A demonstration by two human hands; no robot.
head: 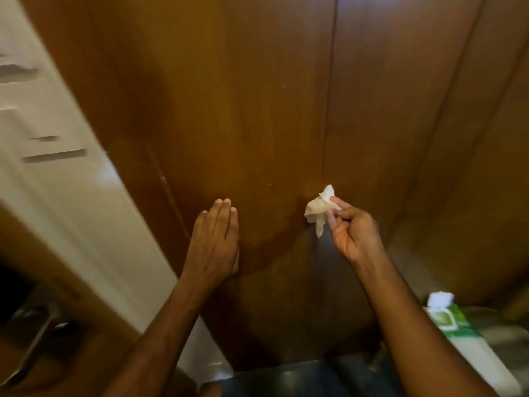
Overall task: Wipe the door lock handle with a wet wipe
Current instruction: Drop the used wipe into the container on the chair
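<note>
A crumpled white wet wipe [319, 209] is pinched in the fingertips of my right hand [353, 232], held up close to a brown wooden panel [257, 110]. My left hand [216, 239] lies flat with fingers together against the same wooden surface, holding nothing. A metal lever door handle [34, 333] shows blurred at the lower left on the face of a brown door [65, 353], well away from both hands. The door's white edge [71, 181] runs diagonally between the handle and my left hand.
A green and white pack of wet wipes [458, 330] lies at the lower right with a wipe sticking out of its top. Dark floor [286, 376] shows at the bottom. The wooden panelling fills the whole upper view.
</note>
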